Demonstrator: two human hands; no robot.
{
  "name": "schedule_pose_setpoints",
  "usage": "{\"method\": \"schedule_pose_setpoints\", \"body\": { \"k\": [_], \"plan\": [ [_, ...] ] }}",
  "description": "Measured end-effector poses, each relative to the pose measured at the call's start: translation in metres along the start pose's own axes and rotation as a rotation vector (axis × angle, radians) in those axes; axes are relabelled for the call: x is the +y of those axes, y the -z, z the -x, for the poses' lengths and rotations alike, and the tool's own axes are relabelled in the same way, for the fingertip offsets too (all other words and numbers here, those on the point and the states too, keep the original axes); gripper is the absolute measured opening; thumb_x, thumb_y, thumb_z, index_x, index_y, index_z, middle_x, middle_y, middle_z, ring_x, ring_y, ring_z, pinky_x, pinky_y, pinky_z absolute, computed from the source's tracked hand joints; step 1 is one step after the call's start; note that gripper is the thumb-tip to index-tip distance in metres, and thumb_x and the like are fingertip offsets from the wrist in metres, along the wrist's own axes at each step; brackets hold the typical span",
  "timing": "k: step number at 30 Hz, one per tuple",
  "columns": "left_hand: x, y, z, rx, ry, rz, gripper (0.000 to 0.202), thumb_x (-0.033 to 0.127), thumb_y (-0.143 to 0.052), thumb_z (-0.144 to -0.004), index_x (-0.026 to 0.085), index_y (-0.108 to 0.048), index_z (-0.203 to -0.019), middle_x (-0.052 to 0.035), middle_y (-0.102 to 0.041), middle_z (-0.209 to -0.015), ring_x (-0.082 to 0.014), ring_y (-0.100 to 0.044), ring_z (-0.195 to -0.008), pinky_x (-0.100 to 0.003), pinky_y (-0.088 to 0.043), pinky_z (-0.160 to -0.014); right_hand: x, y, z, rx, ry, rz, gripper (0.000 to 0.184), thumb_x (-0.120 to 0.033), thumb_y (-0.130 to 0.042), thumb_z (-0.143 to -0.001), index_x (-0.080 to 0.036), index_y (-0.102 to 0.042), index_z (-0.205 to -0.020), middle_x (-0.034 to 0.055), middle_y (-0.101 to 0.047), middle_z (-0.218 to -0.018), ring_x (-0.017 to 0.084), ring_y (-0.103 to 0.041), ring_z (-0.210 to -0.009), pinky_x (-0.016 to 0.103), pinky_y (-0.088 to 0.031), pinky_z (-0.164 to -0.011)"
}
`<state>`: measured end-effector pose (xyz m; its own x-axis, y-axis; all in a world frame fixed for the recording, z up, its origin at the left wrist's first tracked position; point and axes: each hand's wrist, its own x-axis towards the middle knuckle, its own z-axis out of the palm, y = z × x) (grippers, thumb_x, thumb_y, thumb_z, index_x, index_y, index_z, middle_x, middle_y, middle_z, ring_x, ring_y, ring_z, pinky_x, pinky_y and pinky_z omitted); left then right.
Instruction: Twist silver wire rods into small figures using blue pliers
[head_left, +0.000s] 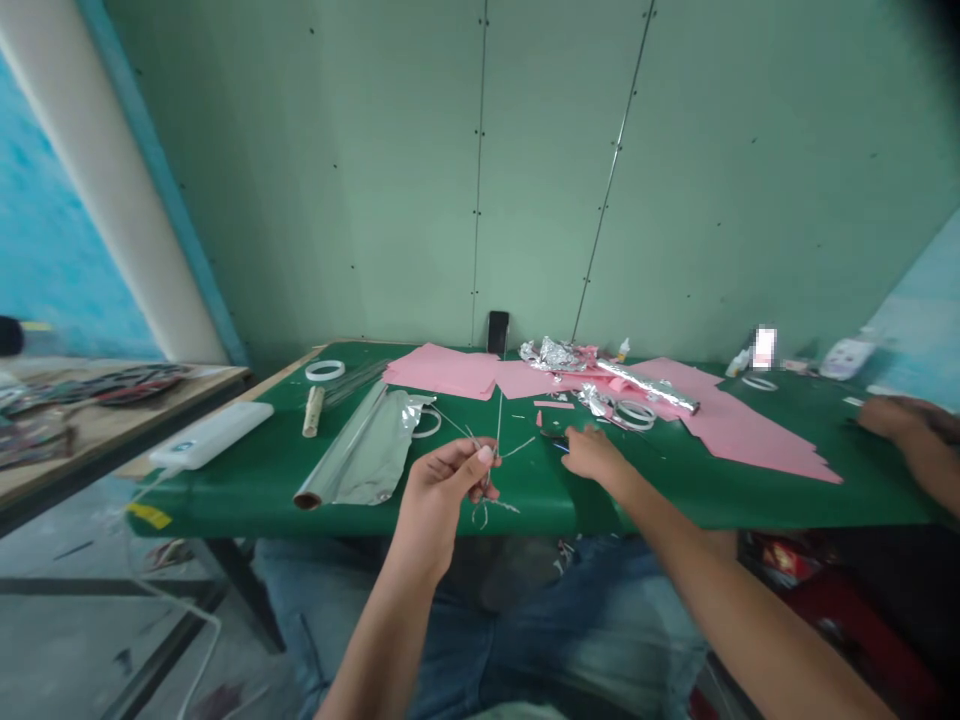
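Observation:
My left hand (456,475) pinches a small bundle of thin silvery twisted strands (517,448), probably foil, between thumb and fingers. Several strand ends stick out around the fingers, one straight up, and a small loop hangs below. My right hand (592,455) is down at the green tabletop with its fingers curled. Beside its fingertips lies a thin dark object with a bit of blue (556,441); its kind is unclear, and the fingers hide part of it. To the left, a roll of foil (341,450) lies partly unrolled on the table.
Pink paper sheets (442,370) spread along the back, with crumpled foil (559,353) and another foil roll (649,385). Tape rolls (325,370), a phone (498,332) and a white power bank (212,435) are around. Another person's arm (911,435) rests at right.

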<state>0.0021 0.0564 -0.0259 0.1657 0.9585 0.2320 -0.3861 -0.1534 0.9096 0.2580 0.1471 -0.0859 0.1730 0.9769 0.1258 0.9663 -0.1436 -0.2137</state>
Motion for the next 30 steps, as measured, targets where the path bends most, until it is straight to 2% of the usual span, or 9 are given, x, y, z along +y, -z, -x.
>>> {"method": "schedule_pose_setpoints", "body": {
  "k": [2, 4, 7, 9, 11, 14, 18, 22, 30],
  "plan": [
    [0.0, 0.001, 0.001, -0.01, 0.006, 0.004, 0.02, 0.034, -0.079, -0.074, 0.015, -0.074, -0.072, -0.0002, -0.063, -0.069, -0.006, -0.052, -0.051, -0.019, -0.038, -0.05, 0.001, 0.006, 0.008, 0.045, 0.053, 0.02, 0.036, -0.035, -0.061, -0.093, -0.016, -0.058, -0.123, 0.0102, -0.06, -0.124, 0.023, -0.063, -0.105, 0.044, -0.054, -0.088],
    [0.002, 0.002, 0.002, -0.029, 0.013, 0.017, 0.02, 0.035, -0.078, -0.076, 0.015, -0.074, -0.073, 0.0005, -0.061, -0.067, -0.0055, -0.051, -0.05, -0.019, -0.037, -0.05, 0.0, 0.016, 0.025, 0.127, 0.126, 0.016, 0.038, -0.028, -0.058, -0.094, -0.018, -0.053, -0.131, 0.0108, -0.059, -0.126, 0.024, -0.061, -0.109, 0.045, -0.052, -0.092],
    [0.007, 0.0, 0.005, -0.078, 0.043, 0.079, 0.022, 0.036, -0.078, -0.076, 0.014, -0.073, -0.072, 0.0005, -0.06, -0.068, -0.0042, -0.05, -0.049, -0.018, -0.035, -0.049, -0.003, 0.04, 0.062, 0.273, 0.278, -0.007, 0.06, -0.012, -0.05, -0.09, -0.024, -0.037, -0.147, 0.0111, -0.053, -0.132, 0.026, -0.05, -0.123, 0.044, -0.043, -0.104],
    [0.011, -0.003, 0.01, -0.114, 0.086, 0.131, 0.024, 0.036, -0.079, -0.075, 0.013, -0.072, -0.072, 0.0, -0.06, -0.07, -0.0037, -0.049, -0.049, -0.017, -0.034, -0.047, -0.006, 0.06, 0.09, 0.372, 0.406, -0.007, 0.065, -0.012, -0.053, -0.086, -0.031, -0.038, -0.146, 0.0078, -0.053, -0.125, 0.026, -0.047, -0.122, 0.045, -0.04, -0.105],
    [0.017, -0.007, 0.015, -0.144, 0.125, 0.184, 0.025, 0.036, -0.08, -0.074, 0.012, -0.071, -0.071, -0.0002, -0.06, -0.071, -0.0037, -0.049, -0.048, -0.017, -0.033, -0.047, -0.009, 0.08, 0.116, 0.666, 0.68, 0.038, 0.065, -0.009, -0.056, -0.08, -0.031, -0.046, -0.141, 0.008, -0.054, -0.111, 0.028, -0.052, -0.107, 0.047, -0.045, -0.095],
    [0.023, -0.014, 0.025, -0.188, 0.158, 0.258, 0.025, 0.034, -0.082, -0.071, 0.012, -0.071, -0.071, 0.0004, -0.059, -0.07, -0.0036, -0.049, -0.047, -0.017, -0.035, -0.047, -0.015, 0.108, 0.142, 0.864, 0.87, 0.202, 0.065, -0.007, -0.06, -0.077, -0.029, -0.051, -0.137, 0.0088, -0.054, -0.107, 0.028, -0.053, -0.096, 0.047, -0.047, -0.084],
    [0.029, -0.018, 0.035, -0.284, 0.195, 0.286, 0.024, 0.033, -0.081, -0.073, 0.011, -0.071, -0.073, 0.0008, -0.058, -0.066, -0.0028, -0.048, -0.043, -0.016, -0.031, -0.045, -0.023, 0.133, 0.159, 0.935, 0.922, 0.335, 0.064, -0.007, -0.064, -0.075, -0.028, -0.054, -0.135, 0.0099, -0.056, -0.106, 0.029, -0.053, -0.095, 0.044, -0.048, -0.077],
    [0.034, -0.018, 0.041, -0.348, 0.218, 0.307, 0.023, 0.033, -0.081, -0.074, 0.012, -0.072, -0.076, 0.0018, -0.056, -0.057, -0.0032, -0.045, -0.041, -0.016, -0.028, -0.043, -0.031, 0.151, 0.168, 0.938, 0.965, 0.379, 0.058, -0.005, -0.061, -0.077, -0.027, -0.057, -0.131, 0.01, -0.058, -0.103, 0.03, -0.053, -0.094, 0.046, -0.047, -0.08],
    [0.036, -0.019, 0.045, -0.351, 0.228, 0.279, 0.02, 0.03, -0.079, -0.076, 0.012, -0.072, -0.077, 0.0041, -0.049, -0.047, -0.0039, -0.04, -0.04, -0.016, -0.029, -0.042, -0.036, 0.176, 0.176, 0.88, 1.075, 0.537, 0.046, -0.009, -0.057, -0.085, -0.026, -0.061, -0.127, 0.0083, -0.063, -0.096, 0.029, -0.053, -0.089, 0.044, -0.045, -0.082]
  ]
}}
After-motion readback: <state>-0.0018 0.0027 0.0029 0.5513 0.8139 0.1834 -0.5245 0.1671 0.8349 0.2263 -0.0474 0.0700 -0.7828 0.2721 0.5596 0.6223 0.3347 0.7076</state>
